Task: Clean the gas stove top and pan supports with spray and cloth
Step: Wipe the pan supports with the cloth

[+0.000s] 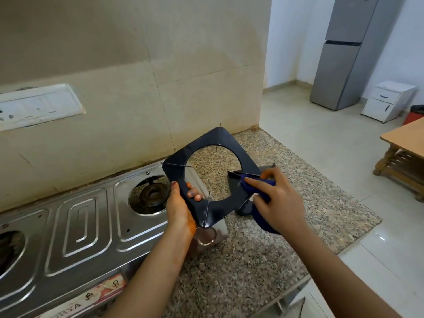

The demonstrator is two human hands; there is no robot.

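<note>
A dark square pan support (213,140) with a round hole is held tilted in the air over the stove's right end and the counter. My left hand (180,203) grips its lower left edge, thumb on top. My right hand (274,196) holds a blue cloth (261,214) and presses it against the support's right edge. The steel gas stove top (80,226) lies below at the left, its right burner (152,195) bare of any support. No spray bottle is in view.
A speckled granite counter (263,260) runs to the right of the stove and ends at a floor drop. A beige tiled wall with a switch plate (36,106) stands behind. A fridge (341,65), white drawer unit (387,99) and wooden table (406,143) stand farther off.
</note>
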